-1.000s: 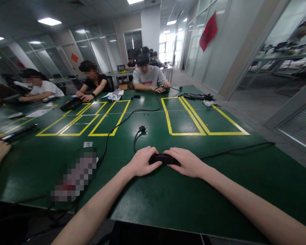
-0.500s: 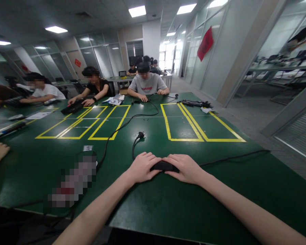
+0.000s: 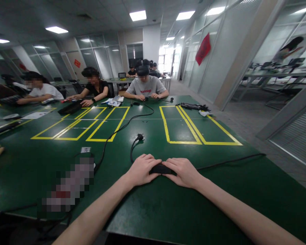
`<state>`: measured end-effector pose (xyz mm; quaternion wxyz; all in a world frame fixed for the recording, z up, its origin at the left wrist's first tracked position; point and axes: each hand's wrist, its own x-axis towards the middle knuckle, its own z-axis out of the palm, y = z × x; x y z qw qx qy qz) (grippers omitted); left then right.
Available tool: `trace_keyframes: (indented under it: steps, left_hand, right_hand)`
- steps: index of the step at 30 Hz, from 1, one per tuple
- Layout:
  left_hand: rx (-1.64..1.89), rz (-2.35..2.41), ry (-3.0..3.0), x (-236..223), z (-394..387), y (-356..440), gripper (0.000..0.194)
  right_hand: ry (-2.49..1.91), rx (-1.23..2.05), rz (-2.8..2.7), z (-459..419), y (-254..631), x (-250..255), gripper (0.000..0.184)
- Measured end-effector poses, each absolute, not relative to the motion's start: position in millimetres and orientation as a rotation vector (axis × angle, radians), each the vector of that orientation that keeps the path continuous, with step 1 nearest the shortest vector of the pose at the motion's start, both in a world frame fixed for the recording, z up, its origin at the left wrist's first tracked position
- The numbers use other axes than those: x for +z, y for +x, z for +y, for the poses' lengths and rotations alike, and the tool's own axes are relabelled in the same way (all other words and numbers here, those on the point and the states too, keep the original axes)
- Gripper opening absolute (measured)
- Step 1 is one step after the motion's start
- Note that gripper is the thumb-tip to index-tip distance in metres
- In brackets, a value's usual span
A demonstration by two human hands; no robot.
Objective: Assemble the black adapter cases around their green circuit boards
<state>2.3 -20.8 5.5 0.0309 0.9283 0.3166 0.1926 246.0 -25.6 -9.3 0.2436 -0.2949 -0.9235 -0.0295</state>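
A black power adapter (image 3: 163, 168) lies low over the green table in front of me, gripped at both ends. My left hand (image 3: 143, 170) wraps its left end, with the fingers over the top and the thumb on the near side. My right hand (image 3: 185, 172) holds the right end in the same way, and the fingertips of the two hands nearly meet. Beyond my left hand, a short black cord with a plug (image 3: 140, 137) curves out onto the table. Another black cord (image 3: 232, 161) runs off to the right from behind my right hand.
A blurred-out power strip (image 3: 68, 187) lies left of my left arm, its long cord (image 3: 119, 128) reaching toward a co-worker (image 3: 145, 85) opposite. Yellow tape (image 3: 183, 142) marks rectangles on the green table (image 3: 206, 214). A folded black tripod (image 3: 193, 106) lies at the far right.
My hands keep their hold on the adapter; the view has shifted slightly. The co-worker opposite has brought both hands closer together at the cord. A hand at the left edge has drawn back leftward.
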Motion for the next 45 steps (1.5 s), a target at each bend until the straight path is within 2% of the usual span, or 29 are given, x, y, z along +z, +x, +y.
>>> trace_keyframes:
  steps: [6,12,18,23,27,34,37,43,45]
  left_hand:
    - [0.631,0.908,2.818,3.2,-19.5,0.8,0.025]
    - [0.667,0.891,2.833,-0.7,-18.6,0.6,0.034]
    - [0.706,0.902,2.868,0.2,-19.4,1.9,0.029]
    - [0.692,0.948,2.899,2.0,-19.6,-0.3,0.035]
    - [0.661,0.951,2.868,-1.2,-20.2,-1.0,0.051]
    - [0.549,0.949,2.906,-4.9,-17.2,-1.4,0.049]
    - [0.553,0.947,2.906,-4.1,-16.5,-3.0,0.049]
    - [0.613,1.000,2.798,-2.1,-19.3,-4.5,0.070]
    - [0.605,1.007,2.790,-0.9,-19.8,-4.6,0.065]
  right_hand:
    - [-0.843,-0.025,-2.512,-25.5,245.0,-7.6,0.022]
    - [-0.764,-0.054,-2.534,-24.0,244.2,-8.0,0.022]
    - [-0.805,-0.030,-2.509,-23.3,245.2,-7.8,0.027]
    - [-0.811,-0.005,-2.513,-21.6,246.6,-8.8,0.032]
    - [-0.793,-0.074,-2.550,-20.8,248.3,-12.1,0.034]
    - [-0.890,0.073,-2.498,-24.8,244.1,-7.2,0.043]
    - [-0.894,0.094,-2.474,-25.4,243.2,-8.5,0.038]
    - [-0.771,-0.027,-2.506,-22.7,244.1,-16.3,0.041]
    - [-0.763,-0.040,-2.506,-22.5,243.4,-16.0,0.042]
